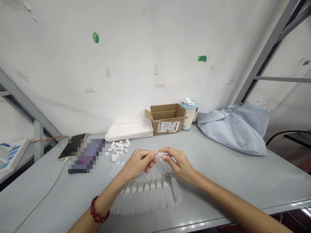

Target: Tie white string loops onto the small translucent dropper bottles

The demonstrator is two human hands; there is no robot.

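Above the table, my left hand (141, 161) and my right hand (179, 162) meet, their fingers closed on a small translucent plastic bottle (163, 153) lying sideways between them. Fingers cover much of it, so its ends are hard to make out. Below my hands lies a row of translucent squeeze bottles (147, 197), several with thin curved spout tubes. More such bottles (118, 166) lie behind my hands, partly hidden. Small white caps (118, 147) are scattered in a loose pile left of my hands.
Along the wall stand a stack of white trays (130, 130), an open cardboard box (167, 119) and a lidded cup (188, 116). A light blue cloth bag (234, 129) lies at right. At left are a phone (73, 145), a blurred dark item (87, 155) and a white cable (54, 181).
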